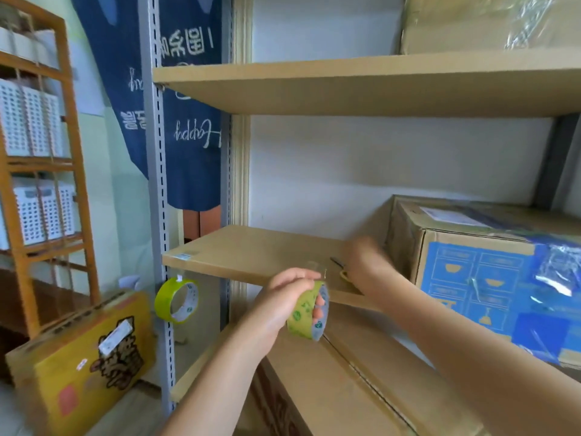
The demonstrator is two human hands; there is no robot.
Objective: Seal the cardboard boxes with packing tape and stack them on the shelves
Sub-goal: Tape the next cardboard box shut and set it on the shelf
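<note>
My left hand point(287, 297) grips a roll of clear packing tape point(309, 313) with green print, held above a brown cardboard box point(345, 382) whose top flaps meet in a seam. My right hand point(361, 256) is blurred and reaches onto the middle shelf point(251, 250), at yellow-handled scissors point(341, 269) lying there. I cannot tell whether its fingers hold them. A sealed box with a blue printed side point(490, 278) stands on that shelf to the right.
A second tape roll point(177, 300) hangs on the grey shelf upright point(157, 184). A yellow printed box point(85, 360) leans on the floor at left. The upper shelf point(345, 80) carries a wrapped box point(471, 23). A wooden rack with white baskets point(34, 146) stands far left.
</note>
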